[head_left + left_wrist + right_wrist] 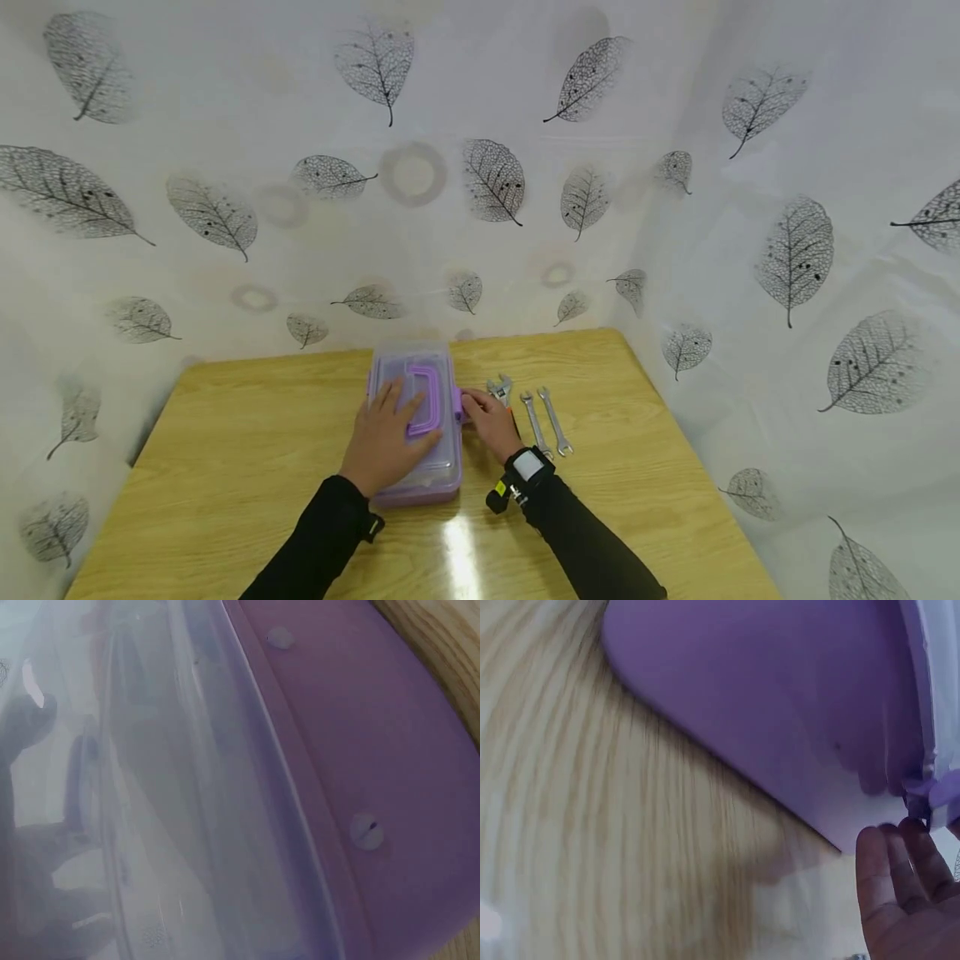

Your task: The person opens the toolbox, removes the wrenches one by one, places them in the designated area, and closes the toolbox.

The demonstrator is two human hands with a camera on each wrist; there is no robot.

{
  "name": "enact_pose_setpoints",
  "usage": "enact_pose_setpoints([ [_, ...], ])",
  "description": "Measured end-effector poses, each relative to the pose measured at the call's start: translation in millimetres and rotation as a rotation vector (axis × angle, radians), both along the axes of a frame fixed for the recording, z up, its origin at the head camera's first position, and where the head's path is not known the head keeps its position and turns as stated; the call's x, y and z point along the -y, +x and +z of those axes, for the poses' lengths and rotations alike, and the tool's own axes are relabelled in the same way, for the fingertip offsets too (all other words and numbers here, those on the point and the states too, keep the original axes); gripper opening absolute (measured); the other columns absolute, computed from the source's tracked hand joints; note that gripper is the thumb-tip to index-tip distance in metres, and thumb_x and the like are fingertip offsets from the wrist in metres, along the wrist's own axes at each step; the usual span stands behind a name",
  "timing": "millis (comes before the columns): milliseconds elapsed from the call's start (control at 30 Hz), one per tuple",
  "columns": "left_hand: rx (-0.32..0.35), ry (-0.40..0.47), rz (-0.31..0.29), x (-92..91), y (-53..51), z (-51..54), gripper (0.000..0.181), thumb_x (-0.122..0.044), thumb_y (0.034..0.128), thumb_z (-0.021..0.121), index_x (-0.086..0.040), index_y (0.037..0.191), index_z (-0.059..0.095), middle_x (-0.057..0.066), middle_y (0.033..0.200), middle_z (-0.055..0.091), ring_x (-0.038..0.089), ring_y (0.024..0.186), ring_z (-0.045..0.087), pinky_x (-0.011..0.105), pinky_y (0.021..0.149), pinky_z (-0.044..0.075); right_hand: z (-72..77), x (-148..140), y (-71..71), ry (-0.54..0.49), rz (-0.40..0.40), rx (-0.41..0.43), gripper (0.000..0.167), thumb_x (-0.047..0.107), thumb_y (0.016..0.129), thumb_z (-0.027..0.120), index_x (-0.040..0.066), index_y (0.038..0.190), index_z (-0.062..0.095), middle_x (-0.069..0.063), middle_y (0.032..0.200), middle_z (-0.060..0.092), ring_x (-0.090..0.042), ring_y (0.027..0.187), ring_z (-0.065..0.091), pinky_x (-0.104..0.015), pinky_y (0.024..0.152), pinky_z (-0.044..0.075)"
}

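Observation:
A purple plastic toolbox (pixel 417 497) with a clear lid (pixel 444 467) stands on the wooden table, its lid down. My left hand (pixel 385 437) rests on the lid with fingers spread, beside the purple carrying handle (pixel 433 398). On the box's right side, my right hand (pixel 491 421) pinches the purple latch (pixel 943 796). In the right wrist view its fingertips (pixel 871 838) are at the latch's lower edge, and the thumb is mostly out of frame. The left wrist view shows the lid and the purple side wall (pixel 360 735), not the hand directly.
Right of the box lie an adjustable wrench (pixel 500 387) and two open-ended wrenches (pixel 535 423), (pixel 555 422). A partly hidden orange-and-dark item (pixel 513 414) lies by my right hand. Leaf-patterned sheeting (pixel 495 250) hangs behind and beside the table (pixel 262 442).

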State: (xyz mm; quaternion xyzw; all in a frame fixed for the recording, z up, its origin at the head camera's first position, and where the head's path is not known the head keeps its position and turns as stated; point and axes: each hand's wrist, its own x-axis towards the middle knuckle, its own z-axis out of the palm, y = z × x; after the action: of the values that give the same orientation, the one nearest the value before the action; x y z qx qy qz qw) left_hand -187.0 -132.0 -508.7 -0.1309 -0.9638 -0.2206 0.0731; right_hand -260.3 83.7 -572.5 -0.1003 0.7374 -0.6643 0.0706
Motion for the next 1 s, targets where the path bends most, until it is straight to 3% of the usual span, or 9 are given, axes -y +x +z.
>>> enact_pose_setpoints([
  [167,-0.004,0.014,0.002,-1.2,5.1,4.8,0.074,-0.062,0.0952,0.064,-0.012,0.150,0.057,0.024,0.166,0.030,0.045,0.154,0.023,0.074,0.120,0.022,-5.1,3,3.0,0.021,-0.056,0.027,0.041,0.032,0.106,0.062,-0.003,0.128,0.066,-0.014,0.103,0.070,-0.013,0.086,0.067,-0.044,0.080,0.064],
  [300,-0.018,0.009,0.009,0.7,9.6,4.5,0.074,-0.062,0.0951,0.064,-0.012,0.148,0.059,0.024,0.165,0.032,0.046,0.154,0.025,0.075,0.118,0.024,-5.6,5,8.6,0.079,-0.047,0.094,0.043,0.037,0.104,0.064,0.001,0.127,0.065,-0.010,0.107,0.069,-0.014,0.089,0.067,-0.034,0.081,0.060],
  [467,-0.017,-0.005,0.012,5.7,14.8,4.3,0.074,-0.065,0.0957,0.061,-0.014,0.149,0.058,0.024,0.166,0.030,0.046,0.154,0.023,0.075,0.118,0.023,2.6,13,20.7,0.123,-0.059,0.109,0.043,0.040,0.105,0.062,0.005,0.130,0.066,-0.010,0.111,0.070,-0.017,0.095,0.065,-0.034,0.083,0.056],
  [700,-0.044,0.010,0.049,11.6,18.3,6.2,0.070,-0.061,0.0942,0.065,-0.016,0.147,0.061,0.025,0.165,0.031,0.046,0.153,0.024,0.078,0.116,0.022,2.1,28,25.8,0.187,-0.056,0.069,0.043,0.042,0.109,0.053,0.007,0.123,0.075,-0.003,0.098,0.073,-0.012,0.086,0.064,-0.026,0.075,0.054],
  [800,-0.037,0.028,0.042,10.7,18.5,1.7,0.071,-0.061,0.0949,0.064,-0.014,0.148,0.060,0.026,0.164,0.031,0.047,0.153,0.024,0.079,0.115,0.022,-2.8,26,26.7,0.193,-0.048,0.064,0.045,0.042,0.109,0.051,0.007,0.120,0.077,-0.005,0.096,0.073,-0.019,0.087,0.066,-0.028,0.075,0.054],
  [867,-0.015,0.065,0.028,10.5,17.7,-2.2,0.072,-0.059,0.0963,0.064,-0.011,0.150,0.057,0.027,0.164,0.031,0.048,0.153,0.025,0.079,0.116,0.022,-5.6,20,24.7,0.217,-0.025,0.054,0.046,0.042,0.109,0.051,0.005,0.124,0.074,-0.010,0.102,0.074,-0.026,0.093,0.069,-0.032,0.079,0.057],
  [1000,0.058,0.196,0.033,19.9,13.8,-7.5,0.072,-0.051,0.1046,0.056,-0.003,0.157,0.043,0.027,0.164,0.031,0.048,0.152,0.025,0.072,0.121,0.020,-5.7,3,13.6,0.425,-0.002,-0.093,0.050,0.038,0.109,0.052,0.002,0.142,0.061,-0.017,0.125,0.069,-0.035,0.113,0.067,-0.044,0.093,0.058],
])
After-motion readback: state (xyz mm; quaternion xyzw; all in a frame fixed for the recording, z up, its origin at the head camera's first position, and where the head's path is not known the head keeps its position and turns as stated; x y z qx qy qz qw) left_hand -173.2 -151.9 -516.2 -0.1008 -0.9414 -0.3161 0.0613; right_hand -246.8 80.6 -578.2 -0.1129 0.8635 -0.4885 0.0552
